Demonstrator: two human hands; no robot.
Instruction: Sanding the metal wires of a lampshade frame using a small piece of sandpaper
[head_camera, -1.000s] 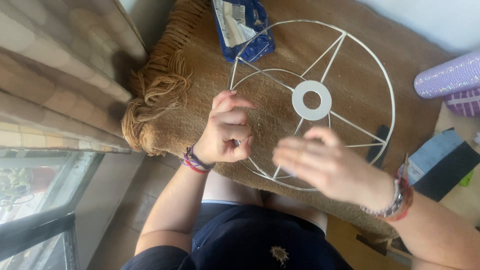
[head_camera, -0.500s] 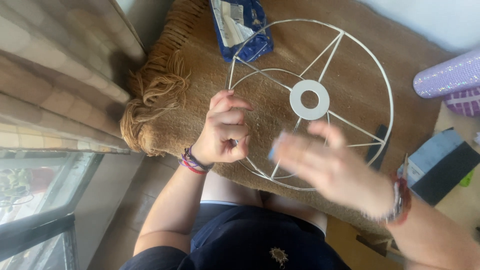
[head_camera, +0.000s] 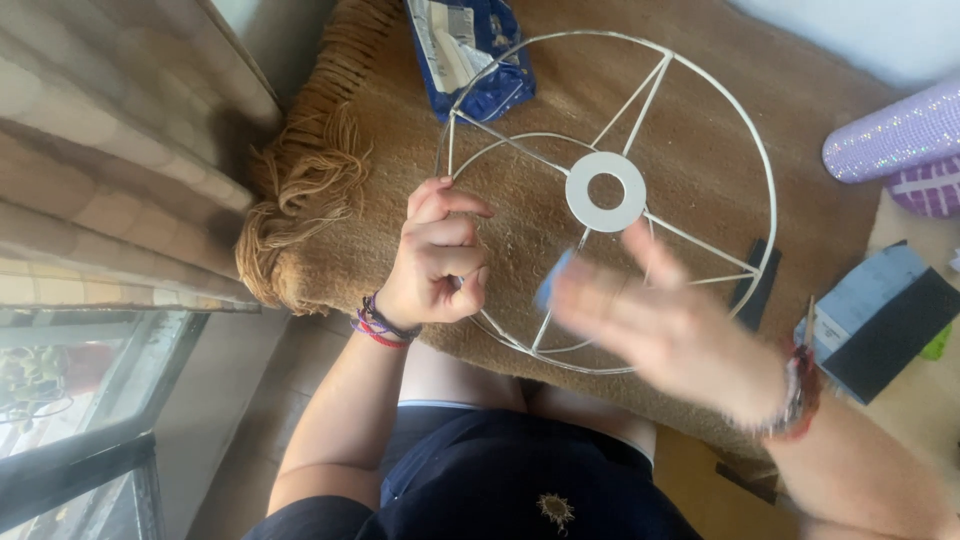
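A brown woven rug (head_camera: 560, 90) with a fringed edge spreads under everything; on it lies a white wire lampshade frame (head_camera: 610, 190), two rings joined by spokes to a flat central washer, and all else is placed from that frame; at its far rim a blue crinkled packet (head_camera: 470, 55) lies partly under the wire; beyond its right side, off the rug, sit a glittery lilac roll (head_camera: 895, 135) and, nearer the person, a pale blue box with a black side (head_camera: 880, 315); a dark flat strip (head_camera: 757, 285) lies just outside the frame's right edge; the left hand (head_camera: 435, 260), cord bracelets at the wrist, is clenched on the wire at the frame's near-left rim, fingers curled around it; the right hand (head_camera: 665, 325) hovers over the frame's near-right part, blurred by motion, fingers spread and released as far as can be judged; a small blue object (head_camera: 552, 280) shows at its fingertips, though whether it is held cannot be told
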